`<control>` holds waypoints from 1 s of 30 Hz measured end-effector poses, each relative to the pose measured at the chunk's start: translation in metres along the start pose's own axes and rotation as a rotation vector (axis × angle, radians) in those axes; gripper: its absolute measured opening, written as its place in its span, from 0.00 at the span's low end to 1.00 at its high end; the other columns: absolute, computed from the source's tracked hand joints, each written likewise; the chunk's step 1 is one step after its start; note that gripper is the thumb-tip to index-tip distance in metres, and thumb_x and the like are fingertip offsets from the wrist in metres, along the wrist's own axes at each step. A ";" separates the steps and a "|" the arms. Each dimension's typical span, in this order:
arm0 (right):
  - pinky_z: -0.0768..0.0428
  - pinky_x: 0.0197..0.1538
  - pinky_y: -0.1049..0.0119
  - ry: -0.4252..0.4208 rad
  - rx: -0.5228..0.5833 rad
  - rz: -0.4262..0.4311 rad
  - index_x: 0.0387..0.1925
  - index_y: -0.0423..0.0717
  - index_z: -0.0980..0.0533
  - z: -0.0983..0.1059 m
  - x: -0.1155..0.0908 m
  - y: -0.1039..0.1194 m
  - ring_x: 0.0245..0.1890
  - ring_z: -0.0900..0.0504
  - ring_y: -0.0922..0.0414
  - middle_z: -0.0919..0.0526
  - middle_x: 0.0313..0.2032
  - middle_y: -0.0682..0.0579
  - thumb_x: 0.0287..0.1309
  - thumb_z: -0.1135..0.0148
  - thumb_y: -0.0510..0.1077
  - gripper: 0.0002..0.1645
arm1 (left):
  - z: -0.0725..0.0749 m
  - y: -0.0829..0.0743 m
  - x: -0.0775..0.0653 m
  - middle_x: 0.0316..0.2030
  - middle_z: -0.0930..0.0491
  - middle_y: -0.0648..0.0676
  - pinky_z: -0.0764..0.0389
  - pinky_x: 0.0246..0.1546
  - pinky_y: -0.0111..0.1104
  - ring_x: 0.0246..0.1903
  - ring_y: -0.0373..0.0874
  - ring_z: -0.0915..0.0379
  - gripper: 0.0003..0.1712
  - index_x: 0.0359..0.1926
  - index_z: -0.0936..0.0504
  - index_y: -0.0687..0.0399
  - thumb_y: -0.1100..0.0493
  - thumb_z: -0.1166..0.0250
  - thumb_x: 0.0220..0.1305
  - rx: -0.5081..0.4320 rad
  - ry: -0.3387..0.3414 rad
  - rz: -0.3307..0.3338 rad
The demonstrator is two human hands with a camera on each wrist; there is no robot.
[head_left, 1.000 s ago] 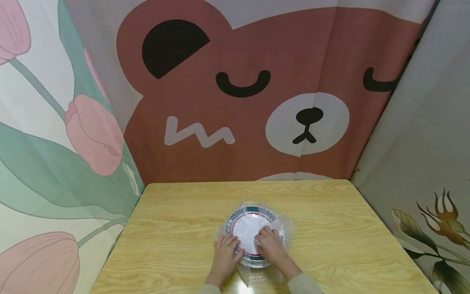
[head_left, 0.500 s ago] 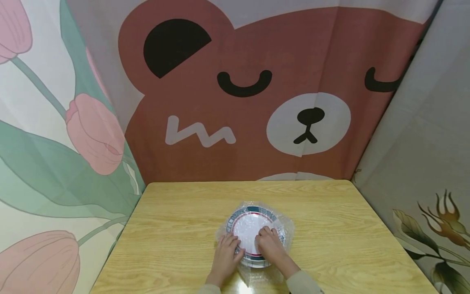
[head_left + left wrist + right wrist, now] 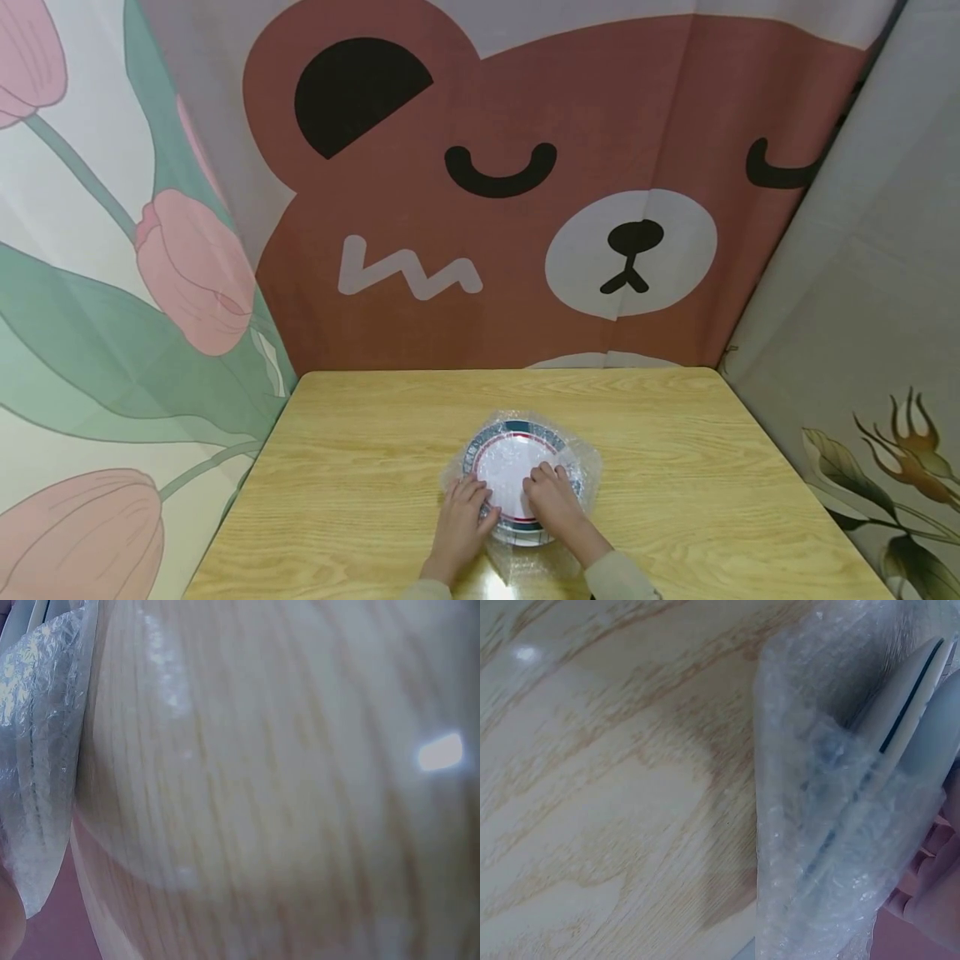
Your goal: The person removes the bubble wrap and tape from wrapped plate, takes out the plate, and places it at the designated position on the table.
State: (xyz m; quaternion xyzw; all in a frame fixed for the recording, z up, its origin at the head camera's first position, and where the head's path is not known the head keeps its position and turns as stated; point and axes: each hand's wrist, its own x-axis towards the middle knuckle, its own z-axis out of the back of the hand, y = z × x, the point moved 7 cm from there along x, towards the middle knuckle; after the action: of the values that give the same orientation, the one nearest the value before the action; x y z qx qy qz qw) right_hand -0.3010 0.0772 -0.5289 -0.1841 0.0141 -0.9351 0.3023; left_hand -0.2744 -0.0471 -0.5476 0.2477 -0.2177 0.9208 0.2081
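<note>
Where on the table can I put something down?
There's bare wood on the table left of the bubble wrap, toward the tulip curtain; right of it, toward the flowered curtain; and behind it, toward the bear curtain. The near middle is crowded: the plate, bubble wrap, left hand and right hand.

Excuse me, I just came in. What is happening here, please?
Someone is handling a teal-rimmed plate that lies on a wood-grain table, bubble wrap showing around it. The left grip rests on its near left edge; the right grip is over its right side. I cannot tell whether the wrap covers its middle.
</note>
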 end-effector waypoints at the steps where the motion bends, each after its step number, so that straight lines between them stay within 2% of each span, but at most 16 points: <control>1: 0.31 0.32 0.60 0.002 -0.005 -0.003 0.21 0.45 0.24 0.000 0.000 0.000 0.29 0.31 0.55 0.27 0.22 0.53 0.42 0.38 0.38 0.01 | 0.000 0.000 0.000 0.40 0.22 0.53 0.40 0.57 0.45 0.51 0.50 0.33 0.15 0.35 0.19 0.57 0.51 0.39 0.53 0.001 -0.002 -0.002; 20: 0.32 0.31 0.60 0.018 -0.036 -0.009 0.21 0.44 0.26 0.001 -0.003 0.000 0.28 0.31 0.54 0.28 0.21 0.52 0.44 0.42 0.35 0.03 | 0.003 -0.004 -0.001 0.40 0.22 0.54 0.39 0.56 0.46 0.51 0.51 0.33 0.14 0.35 0.20 0.58 0.52 0.39 0.53 -0.002 -0.010 -0.011; 30: 0.32 0.30 0.61 -0.028 -0.028 0.002 0.19 0.44 0.28 0.007 -0.004 -0.001 0.27 0.32 0.54 0.29 0.20 0.52 0.43 0.41 0.34 0.05 | 0.002 -0.002 0.000 0.41 0.22 0.55 0.40 0.57 0.46 0.51 0.51 0.33 0.15 0.36 0.20 0.58 0.52 0.40 0.54 -0.008 -0.005 -0.009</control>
State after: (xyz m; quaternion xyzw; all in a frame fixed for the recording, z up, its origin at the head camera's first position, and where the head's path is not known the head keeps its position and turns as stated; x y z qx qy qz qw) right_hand -0.2963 0.0805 -0.5236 -0.2015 0.0230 -0.9318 0.3010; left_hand -0.2728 -0.0463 -0.5455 0.2502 -0.2208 0.9183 0.2129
